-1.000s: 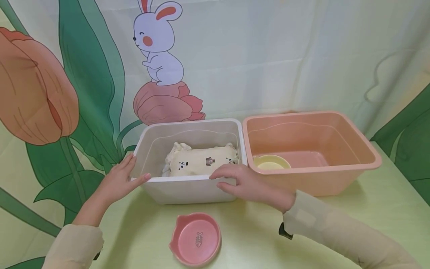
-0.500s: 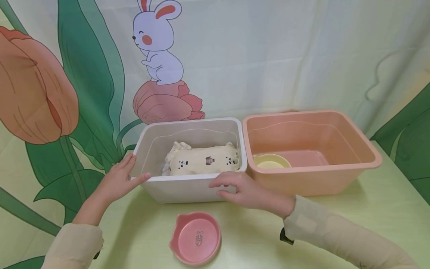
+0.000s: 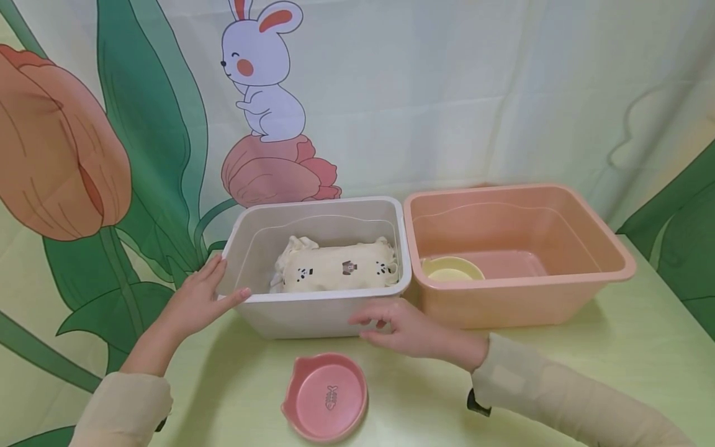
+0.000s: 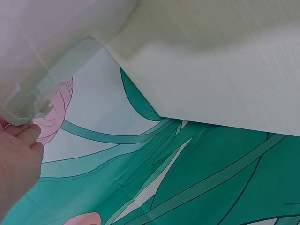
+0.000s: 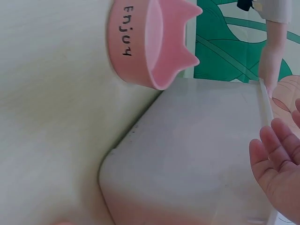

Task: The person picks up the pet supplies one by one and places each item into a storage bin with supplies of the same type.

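Observation:
My left hand (image 3: 197, 303) rests at the left front corner of a white plastic bin (image 3: 301, 318), fingers extended along the rim. In the left wrist view, its fingertips (image 4: 29, 133) touch the rim. Inside the bin lies a cream cloth bundle (image 3: 326, 267) printed with small animal faces. My right hand (image 3: 410, 328) hovers before the bin's front wall at the right, fingers loosely bent and holding nothing. Nearer to me on the table sits a pink cat-eared bowl (image 3: 326, 397) with a fishbone print; the right wrist view shows "Enjoy" on its side (image 5: 127, 37).
A peach-pink bin (image 3: 514, 301) stands right against the white one, with a pale yellow bowl (image 3: 451, 270) inside it at the left. Both bins stand on a light green table (image 3: 436, 403), before a cloth backdrop (image 3: 447, 93) printed with tulips and a rabbit.
My right hand has dropped from the white bin's front rim to a little lower before its wall. The left hand, bins and bowls have stayed in place.

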{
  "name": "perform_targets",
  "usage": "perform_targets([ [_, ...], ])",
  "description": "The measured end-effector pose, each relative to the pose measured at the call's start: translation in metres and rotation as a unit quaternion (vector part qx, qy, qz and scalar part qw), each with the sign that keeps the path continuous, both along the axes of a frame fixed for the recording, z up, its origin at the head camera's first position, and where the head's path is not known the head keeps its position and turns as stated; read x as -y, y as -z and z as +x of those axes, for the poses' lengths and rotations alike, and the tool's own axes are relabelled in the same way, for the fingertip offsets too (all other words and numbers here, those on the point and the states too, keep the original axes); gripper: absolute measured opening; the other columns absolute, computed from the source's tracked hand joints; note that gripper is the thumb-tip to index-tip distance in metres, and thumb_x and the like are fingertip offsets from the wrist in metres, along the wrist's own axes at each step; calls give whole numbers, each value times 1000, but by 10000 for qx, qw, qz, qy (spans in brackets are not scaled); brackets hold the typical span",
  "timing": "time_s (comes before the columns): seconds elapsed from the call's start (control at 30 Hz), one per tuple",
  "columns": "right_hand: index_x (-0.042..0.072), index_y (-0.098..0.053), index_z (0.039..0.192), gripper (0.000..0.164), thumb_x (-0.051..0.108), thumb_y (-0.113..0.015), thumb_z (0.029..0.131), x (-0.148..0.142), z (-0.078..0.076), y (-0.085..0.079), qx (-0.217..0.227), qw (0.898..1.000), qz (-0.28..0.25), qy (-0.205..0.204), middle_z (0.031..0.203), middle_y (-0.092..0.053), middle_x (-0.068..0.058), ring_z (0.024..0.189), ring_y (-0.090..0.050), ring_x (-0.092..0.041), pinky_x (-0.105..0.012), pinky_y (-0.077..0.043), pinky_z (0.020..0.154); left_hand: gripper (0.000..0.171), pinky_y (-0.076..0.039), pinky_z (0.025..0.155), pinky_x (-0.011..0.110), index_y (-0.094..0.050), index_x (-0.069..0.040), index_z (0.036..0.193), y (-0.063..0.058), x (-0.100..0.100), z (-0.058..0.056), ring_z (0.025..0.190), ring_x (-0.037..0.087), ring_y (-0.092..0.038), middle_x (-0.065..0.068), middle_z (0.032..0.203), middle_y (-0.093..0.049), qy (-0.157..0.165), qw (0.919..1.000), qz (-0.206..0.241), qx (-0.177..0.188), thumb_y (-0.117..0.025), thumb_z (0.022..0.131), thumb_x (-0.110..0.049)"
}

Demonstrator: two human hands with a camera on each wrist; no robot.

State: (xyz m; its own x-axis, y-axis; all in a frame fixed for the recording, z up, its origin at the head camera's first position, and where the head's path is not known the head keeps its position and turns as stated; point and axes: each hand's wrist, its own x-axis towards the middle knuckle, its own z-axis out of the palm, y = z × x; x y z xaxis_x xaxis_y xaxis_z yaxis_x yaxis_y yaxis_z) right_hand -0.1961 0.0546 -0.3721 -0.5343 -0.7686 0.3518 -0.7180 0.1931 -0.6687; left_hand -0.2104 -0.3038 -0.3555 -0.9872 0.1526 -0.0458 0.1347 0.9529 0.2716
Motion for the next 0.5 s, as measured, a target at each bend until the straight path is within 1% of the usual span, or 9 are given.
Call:
perform_targets([
  [0.2,2,-62,104,24,6,-60,80,2,1,9,-18,10000,49,-63,101,-64,-8,90,-61,-16,-16,-49,71,88,-19,95,66,-13,1,140,0,0,0,126,52,-16,21,147,-7,-11,10000,-2,29,-42,83,-59],
  [0.27,2,-62,104,24,6,-61,80,2,2,10,3,10000,54,-68,101,-64,-8,91,-61,-17,-17,-50,71,88,-19,95,66,-13,1,140,0,0,0,126,52,-16,21,147,-7,-15,10000,2,35,-42,83,-59],
  [0.37,3,-62,105,25,7,-60,80,2,2,12,44,9999,92,-64,102,-64,-8,91,-61,-18,-16,-50,70,88,-19,96,66,-13,1,140,0,-1,0,126,52,-16,21,147,-7,-7,10000,6,24,-42,83,-59],
  [0.5,4,-62,106,25,8,-60,81,2,3,14,112,9998,141,-70,102,-64,-8,91,-60,-15,-15,-49,69,87,-20,96,65,-14,2,140,-1,0,0,126,51,-17,21,147,-7,21,10000,-4,-14,-43,84,-58],
])
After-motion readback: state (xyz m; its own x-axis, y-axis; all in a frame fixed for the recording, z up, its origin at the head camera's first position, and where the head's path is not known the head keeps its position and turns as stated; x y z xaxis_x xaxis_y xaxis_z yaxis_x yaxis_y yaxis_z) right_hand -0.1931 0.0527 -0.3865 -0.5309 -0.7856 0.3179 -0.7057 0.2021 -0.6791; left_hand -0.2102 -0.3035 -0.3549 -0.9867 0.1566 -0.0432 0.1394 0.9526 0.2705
